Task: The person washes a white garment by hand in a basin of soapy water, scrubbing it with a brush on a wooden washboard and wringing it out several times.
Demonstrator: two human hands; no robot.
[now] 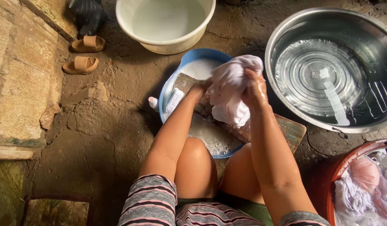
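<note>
Both hands, left hand (200, 88) and right hand (254, 90), fingers clenched, bunch the white cloth (231, 90), hanging lengthwise toward the person.

Both bare forearms run from the lower middle of the frame up toward the centre, converging. Left hand (200, 88) sits just left of centre, mostly hidden, fingers not readable. Right hand (255, 88) just right of centre, raised a little higher, fingers curled tight in a closed grip, skin wet and shiny. Striped sleeves at the bottom edge. Bare knees between the arms, lower centre.
</note>
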